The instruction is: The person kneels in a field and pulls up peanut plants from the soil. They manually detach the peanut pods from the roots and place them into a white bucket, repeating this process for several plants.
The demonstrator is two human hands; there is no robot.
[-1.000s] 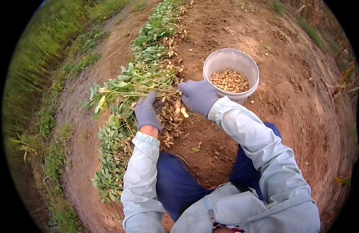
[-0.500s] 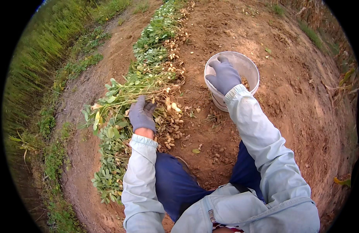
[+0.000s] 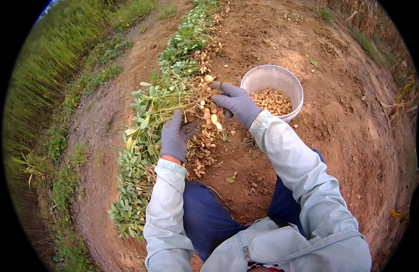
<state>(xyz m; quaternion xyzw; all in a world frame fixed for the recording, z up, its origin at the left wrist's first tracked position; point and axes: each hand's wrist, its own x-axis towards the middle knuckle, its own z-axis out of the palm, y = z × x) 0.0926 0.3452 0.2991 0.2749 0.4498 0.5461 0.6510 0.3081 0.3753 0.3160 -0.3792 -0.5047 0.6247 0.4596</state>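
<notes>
My left hand (image 3: 176,135), in a grey glove, is closed around the stems of a pulled peanut plant (image 3: 171,106). The plant's leaves spread out to the left and its roots and pods point right. At that root end is my right hand (image 3: 236,102), gloved too, with thumb and fingers reaching around the pods (image 3: 212,115); its fingertips are partly hidden among the roots. Just right of it stands a white bucket (image 3: 296,84) with a layer of peanuts (image 3: 271,100) in its bottom.
A long row of uprooted peanut plants (image 3: 186,36) runs away from me, pods on its right side. Loose peanuts (image 3: 199,167) lie near my left knee. Reddish soil (image 3: 350,122) extends to the right, tall green weeds (image 3: 50,59) to the left.
My right hand has moved from over the bucket leftward to the plant's roots, uncovering the peanuts inside. My left hand, holding the plant, has shifted slightly right.
</notes>
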